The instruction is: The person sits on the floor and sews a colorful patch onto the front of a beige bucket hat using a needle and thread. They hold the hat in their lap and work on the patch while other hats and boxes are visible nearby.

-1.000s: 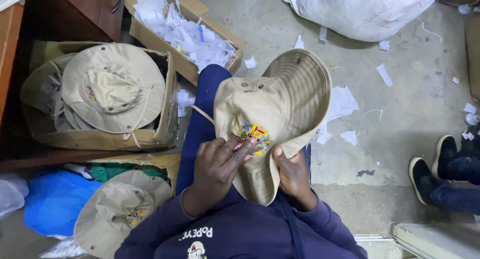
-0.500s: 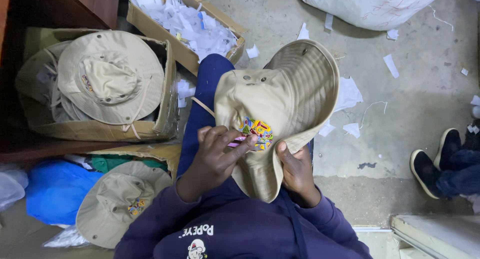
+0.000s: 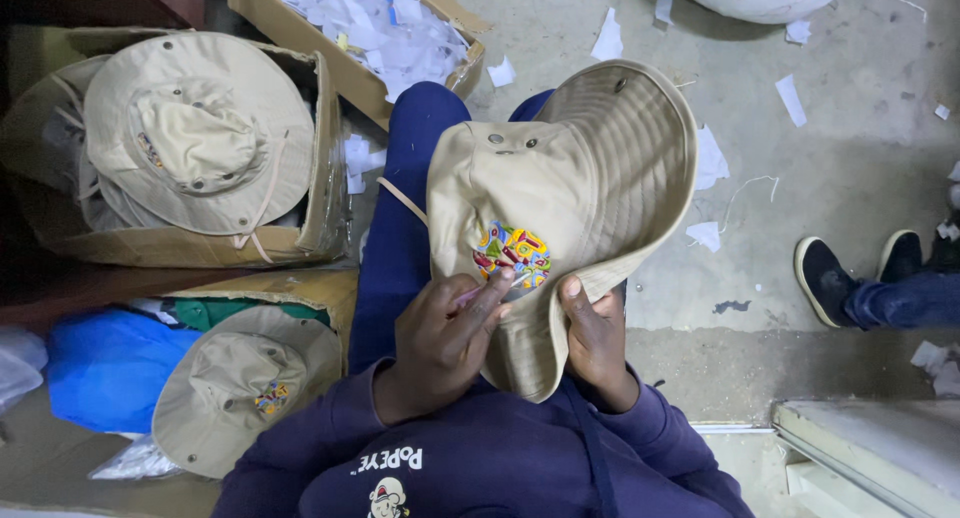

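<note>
Concrete floor (image 3: 850, 158), grey and littered with white paper scraps, forms the ground of this station; we note a cardboard box of paper offcuts (image 3: 370, 33) ahead and, to the left, a second box (image 3: 180, 238) stacked with tan brimmed hats. We record the worked hat (image 3: 560, 208) resting on the seated person's blue-trousered thigh, crown facing up toward the camera, brim flared away to the far right, its long axis running from the lap out toward the floor. A multicoloured embroidered patch (image 3: 512, 255) sits on the crown, just above both hands. The left hand (image 3: 440, 343) is the nearer to it: its fingers are curled shut around a thin pink tool (image 3: 492, 286), whose tip touches the lower edge of the patch, which thus lies up and slightly right of the fingertips. The right hand (image 3: 595, 343) pinches the near brim from beneath, thumb on top, steadying the fabric beside the patch. Another finished hat (image 3: 245, 388) lies on the floor at lower left, beside a blue bag (image 3: 105, 368). A second person's dark shoes (image 3: 860, 273) stand well apart at right.
</note>
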